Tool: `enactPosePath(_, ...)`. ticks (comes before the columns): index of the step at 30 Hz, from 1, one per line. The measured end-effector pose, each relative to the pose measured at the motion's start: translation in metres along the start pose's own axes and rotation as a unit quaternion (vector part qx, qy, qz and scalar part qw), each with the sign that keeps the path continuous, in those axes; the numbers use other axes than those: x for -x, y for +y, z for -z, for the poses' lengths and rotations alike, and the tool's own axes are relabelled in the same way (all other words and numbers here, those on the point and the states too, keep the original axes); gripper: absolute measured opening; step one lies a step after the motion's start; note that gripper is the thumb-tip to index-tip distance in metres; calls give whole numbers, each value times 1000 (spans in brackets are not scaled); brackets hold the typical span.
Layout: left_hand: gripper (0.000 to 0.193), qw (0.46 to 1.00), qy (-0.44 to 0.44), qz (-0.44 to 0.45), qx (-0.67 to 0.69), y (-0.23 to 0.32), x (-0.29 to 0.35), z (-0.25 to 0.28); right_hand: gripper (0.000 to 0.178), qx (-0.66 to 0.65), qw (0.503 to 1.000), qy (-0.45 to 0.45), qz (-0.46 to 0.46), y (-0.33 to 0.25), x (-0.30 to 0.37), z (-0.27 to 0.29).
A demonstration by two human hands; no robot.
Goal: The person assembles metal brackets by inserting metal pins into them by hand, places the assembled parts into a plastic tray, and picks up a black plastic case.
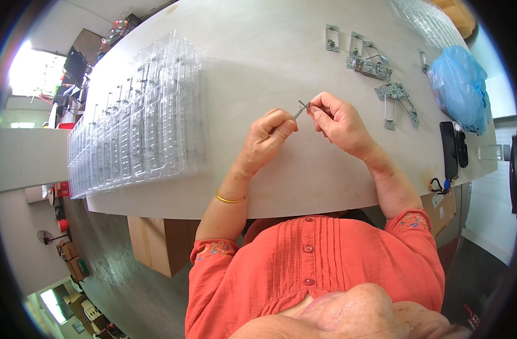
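Above the white table, my left hand [265, 138] is closed round a small, thin grey metal part [298, 111], whose end sticks out past the thumb toward the right. The fingertips of my right hand [340, 124] are pinched together at that far end, where a short crosspiece shows. Its exact kind is too small to make out, and my fingers hide much of it. To the right of my hands lie several metal bracket-like frames, among them a flat one [372, 69] and an angled one [390, 90].
Clear plastic trays [156, 118] stand in a tight row on the left of the table [252, 62]. A blue plastic bag [459, 85], clear plastic wrap [425, 24] and a black phone-like object [448, 150] lie along the right side. Below the front edge is a cardboard box [147, 244].
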State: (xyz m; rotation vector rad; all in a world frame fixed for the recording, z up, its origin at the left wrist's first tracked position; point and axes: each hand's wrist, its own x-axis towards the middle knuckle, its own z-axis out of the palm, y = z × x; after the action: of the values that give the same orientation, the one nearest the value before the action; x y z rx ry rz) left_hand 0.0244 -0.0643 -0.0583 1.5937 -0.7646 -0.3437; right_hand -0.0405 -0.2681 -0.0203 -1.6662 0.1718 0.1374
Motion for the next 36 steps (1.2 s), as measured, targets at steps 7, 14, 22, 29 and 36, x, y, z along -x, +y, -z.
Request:
enactPosePath(7,31,985,13,141,95,15,-3,8,3,127,973,51,185,7,-6,8)
enactPosePath(14,30,968,-47,156,189,11,1,9,6,18,985,0,169,7,-5,2)
enactPosePath(22,54,956,-10,-8,293,17,-3,3,16,-166,986,-1,25,14,-12,10)
enactPosePath(29,49,960,-27,-4,279,-5,-3,18,18,-163,986,-27,-8,11,-7,0)
enactPosePath(36,41,967,24,-20,253,7,-7,9,13,-85,995,12,54,5,-1,0)
